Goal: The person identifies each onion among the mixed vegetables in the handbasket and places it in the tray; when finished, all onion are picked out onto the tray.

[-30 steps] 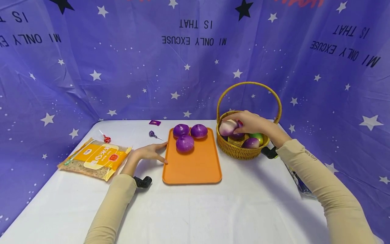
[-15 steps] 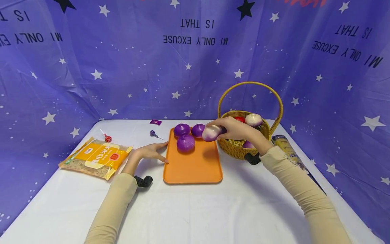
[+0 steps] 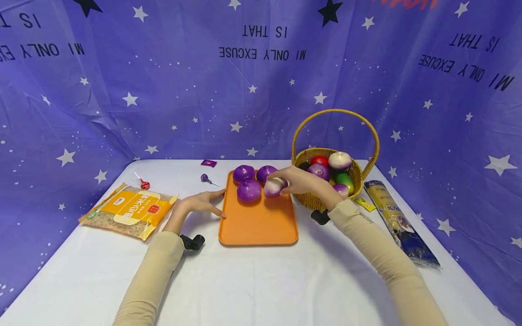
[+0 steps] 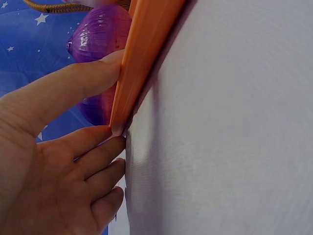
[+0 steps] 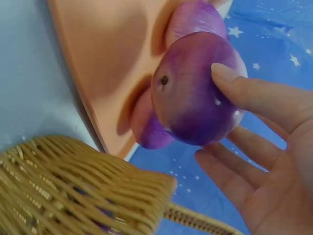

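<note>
In my right hand (image 3: 299, 180), thumb and fingers grip a purple-and-white turnip (image 3: 275, 187) over the right side of an orange tray (image 3: 257, 226). The right wrist view shows the turnip's purple underside (image 5: 195, 93) with a small brown spot. Three purple onions sit at the tray's back: one at left (image 3: 243, 174), one in front (image 3: 248, 191), and one (image 3: 265, 172) partly hidden behind the turnip. My left hand (image 3: 198, 203) touches the tray's left rim, thumb and fingers spread along it; in the left wrist view the thumb (image 4: 93, 78) lies on the rim (image 4: 134, 63).
Right of the tray, a wicker basket (image 3: 316, 203) with a tall handle holds several vegetables, including a white-topped turnip (image 3: 340, 160). Beyond it lie a long packet (image 3: 395, 217) and a yellow wrapper (image 3: 365, 204). At left are a yellow bag (image 3: 130, 210), lollipops (image 3: 143, 184) and a purple wrapper (image 3: 209, 163).
My right hand has lifted the turnip out of the basket and carried it left over the tray, then slightly lower. The left hand stays at the tray's rim.
</note>
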A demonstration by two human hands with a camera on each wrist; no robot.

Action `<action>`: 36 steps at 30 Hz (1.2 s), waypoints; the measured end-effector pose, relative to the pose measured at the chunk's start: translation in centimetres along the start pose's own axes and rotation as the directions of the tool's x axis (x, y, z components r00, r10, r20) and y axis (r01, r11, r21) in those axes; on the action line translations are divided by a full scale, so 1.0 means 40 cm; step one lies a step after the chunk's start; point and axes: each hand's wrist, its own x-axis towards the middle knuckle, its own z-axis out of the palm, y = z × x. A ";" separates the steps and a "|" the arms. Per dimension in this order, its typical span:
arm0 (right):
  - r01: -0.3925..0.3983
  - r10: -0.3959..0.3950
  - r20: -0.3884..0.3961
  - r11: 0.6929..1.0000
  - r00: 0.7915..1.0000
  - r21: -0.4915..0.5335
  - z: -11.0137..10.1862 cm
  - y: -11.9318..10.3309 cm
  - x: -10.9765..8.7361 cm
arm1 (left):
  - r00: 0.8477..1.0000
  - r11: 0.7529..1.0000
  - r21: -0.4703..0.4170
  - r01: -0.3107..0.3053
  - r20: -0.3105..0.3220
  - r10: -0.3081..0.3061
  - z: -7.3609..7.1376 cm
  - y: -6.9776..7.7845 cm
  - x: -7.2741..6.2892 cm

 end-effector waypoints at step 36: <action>-0.059 0.062 0.126 0.998 0.990 -0.030 0.006 0.031 0.067 | 1.000 1.000 0.006 0.012 0.002 -0.012 0.001 -0.001 0.003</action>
